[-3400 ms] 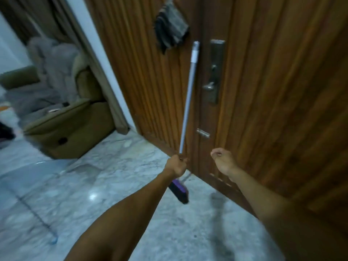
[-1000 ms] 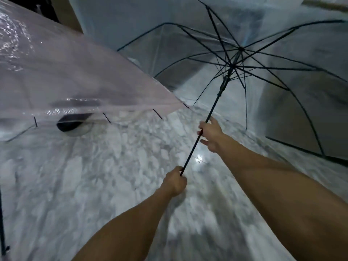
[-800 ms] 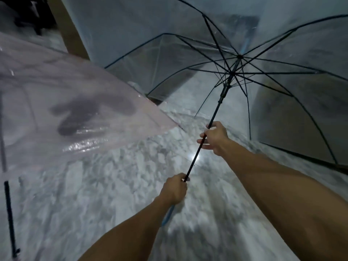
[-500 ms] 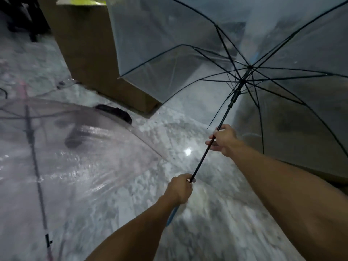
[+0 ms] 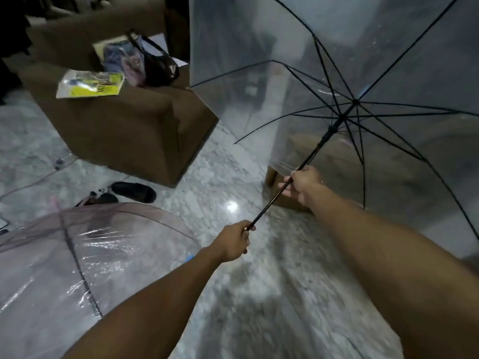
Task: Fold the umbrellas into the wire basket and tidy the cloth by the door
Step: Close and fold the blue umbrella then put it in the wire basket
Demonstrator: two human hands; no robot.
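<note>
1. Step in hand: closing the open clear umbrella [image 5: 388, 60] at upper right of the frame; a second clear umbrella [image 5: 77, 255] lies open at lower left.
2. Next, the runner likely has to be pulled down the shaft [image 5: 305, 161].
3. Left hand [image 5: 234, 242] grips the handle end; right hand [image 5: 303, 182] grips mid-shaft, both arms extended.
4. Wire basket not visible.

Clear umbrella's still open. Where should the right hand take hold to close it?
Probably the black runner on the shaft, just below where the ribs meet. Slide the right hand up from below; the left hand holds the handle end.
</note>
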